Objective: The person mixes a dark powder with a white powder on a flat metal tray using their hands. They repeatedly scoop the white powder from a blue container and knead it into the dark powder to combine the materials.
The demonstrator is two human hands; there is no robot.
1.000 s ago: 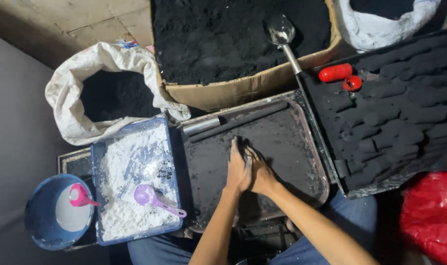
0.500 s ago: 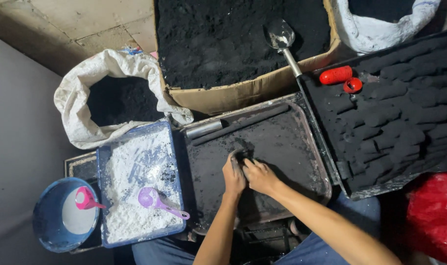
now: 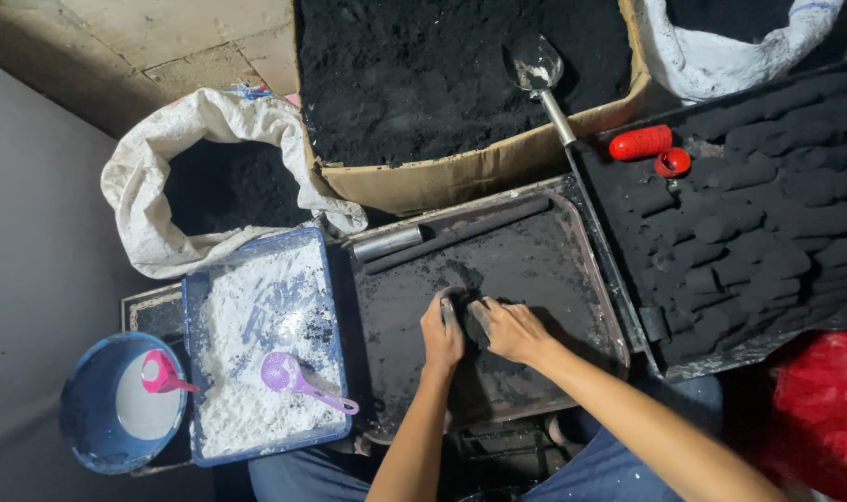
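Both my hands rest side by side on a black metal tray (image 3: 572, 232) smeared with dark powder. My left hand (image 3: 441, 333) and my right hand (image 3: 509, 327) are cupped around a small lump of black material (image 3: 467, 321) between them, pressing it against the tray. The fingers are blackened. A short metal cylinder (image 3: 387, 243) and a long dark rod (image 3: 461, 234) lie along the tray's far edge.
A blue tub of white powder (image 3: 256, 335) with a purple scoop (image 3: 293, 376) sits left. A blue bowl (image 3: 89, 418) holds a pink scoop. A cardboard box of black powder (image 3: 442, 74) holds a metal scoop (image 3: 540, 74). Formed black pieces (image 3: 767, 223) fill a tray at right.
My hands have slid a little toward me on the tray while staying together around the black lump. The view has shifted slightly.
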